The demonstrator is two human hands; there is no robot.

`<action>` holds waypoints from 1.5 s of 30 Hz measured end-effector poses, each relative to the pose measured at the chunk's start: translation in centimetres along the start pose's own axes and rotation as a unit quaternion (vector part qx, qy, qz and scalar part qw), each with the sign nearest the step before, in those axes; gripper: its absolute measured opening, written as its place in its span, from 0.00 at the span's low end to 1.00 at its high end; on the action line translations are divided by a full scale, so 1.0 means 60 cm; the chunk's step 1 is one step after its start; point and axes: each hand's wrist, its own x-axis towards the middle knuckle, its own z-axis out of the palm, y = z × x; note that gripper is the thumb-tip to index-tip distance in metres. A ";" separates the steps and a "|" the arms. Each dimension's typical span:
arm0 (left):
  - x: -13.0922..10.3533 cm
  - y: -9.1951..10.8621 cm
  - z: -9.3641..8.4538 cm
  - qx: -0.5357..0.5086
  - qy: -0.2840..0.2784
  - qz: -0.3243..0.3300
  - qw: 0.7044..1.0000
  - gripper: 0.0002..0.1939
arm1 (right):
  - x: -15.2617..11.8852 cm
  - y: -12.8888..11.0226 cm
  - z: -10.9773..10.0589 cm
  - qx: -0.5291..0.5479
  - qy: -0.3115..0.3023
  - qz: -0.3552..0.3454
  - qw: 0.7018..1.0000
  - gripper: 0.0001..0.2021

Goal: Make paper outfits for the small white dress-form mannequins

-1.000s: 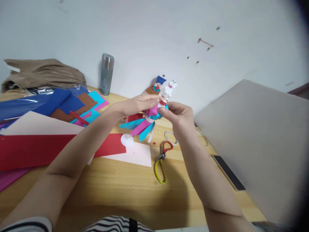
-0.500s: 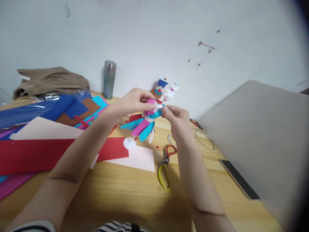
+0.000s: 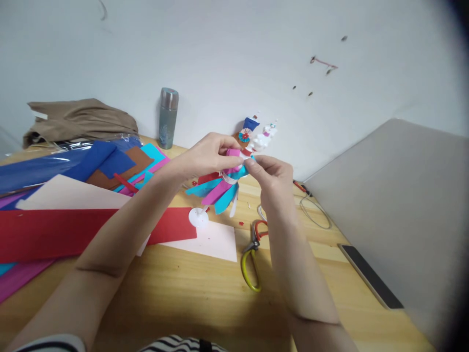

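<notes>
Both hands pinch a paper figure.
Left hand [image 3: 205, 157] and right hand [image 3: 273, 177] each grip the white figure with pink and blue paper-strip skirt [image 3: 224, 186] above the wooden table [image 3: 190, 288].

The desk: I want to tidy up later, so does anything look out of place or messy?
Yes. Coloured paper sheets lie overlapping and askew at the left, small red scraps dot the wooden table, and scissors lie loose near the right hand.

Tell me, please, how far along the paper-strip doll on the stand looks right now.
Done: cyan and magenta skirt strips hang from the doll. In hand: left hand and right hand pinch a magenta piece at its top. Left: scissors and paper sheets lie unused.
</notes>
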 end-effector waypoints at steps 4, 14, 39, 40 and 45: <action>-0.001 0.003 0.001 0.014 0.005 -0.003 1.000 0.05 | 0.002 0.004 0.000 -0.013 0.004 -0.010 1.000 0.08; 0.001 -0.004 -0.010 0.006 -0.022 0.002 1.000 0.10 | 0.002 0.008 0.009 0.014 0.033 -0.001 0.999 0.07; -0.004 0.010 -0.015 -0.022 0.000 -0.030 0.999 0.09 | 0.014 0.013 -0.001 0.046 -0.017 0.029 0.998 0.11; -0.003 0.008 -0.014 -0.013 0.001 -0.027 1.000 0.07 | 0.014 0.014 0.000 0.047 -0.015 0.029 0.998 0.11; 0.000 0.008 -0.012 0.020 0.006 -0.015 1.000 0.05 | 0.011 0.019 0.002 0.035 -0.006 0.016 0.999 0.13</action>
